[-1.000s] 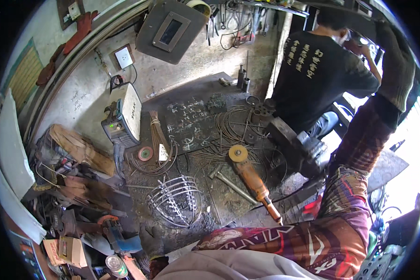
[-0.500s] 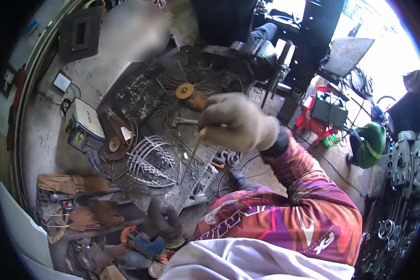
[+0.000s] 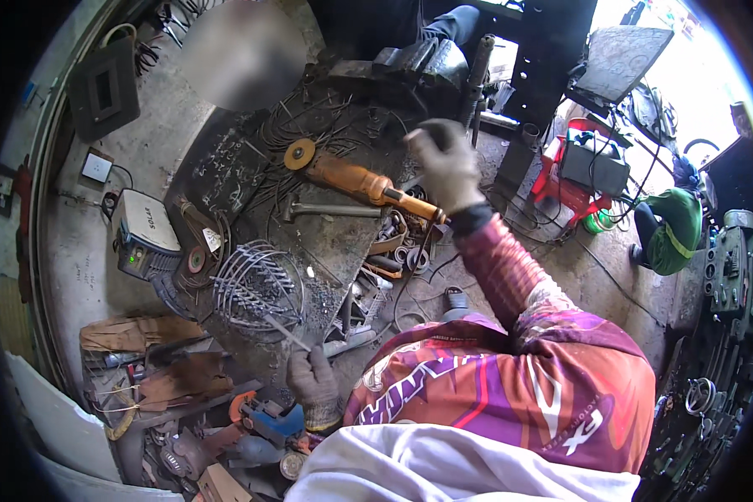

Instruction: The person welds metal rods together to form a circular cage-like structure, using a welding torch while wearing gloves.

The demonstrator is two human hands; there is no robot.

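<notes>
My left hand (image 3: 314, 386), in a grey work glove, is closed around a thin metal rod (image 3: 286, 331) at the near edge of the bench. The rod's far end points at a round cage of bent metal rods (image 3: 258, 289) lying on the bench top. My right hand (image 3: 448, 164), also gloved, is raised over the bench's right side with loosely bent fingers and nothing visible in them. Beside it lies an orange angle grinder (image 3: 351, 181) with a yellow disc. A hammer-like steel tool (image 3: 335, 210) rests just nearer than the grinder.
A bench vise (image 3: 422, 65) stands at the far edge. To the left sits a white-topped power unit (image 3: 149, 219). Leather pieces (image 3: 184, 383) and a blue power tool (image 3: 268, 421) lie near left. Cables cross the floor at right, where a person in green (image 3: 673, 230) crouches.
The rod has gone from my right hand to my left. My right hand has moved right and away from the grinder, which is now in plain sight.
</notes>
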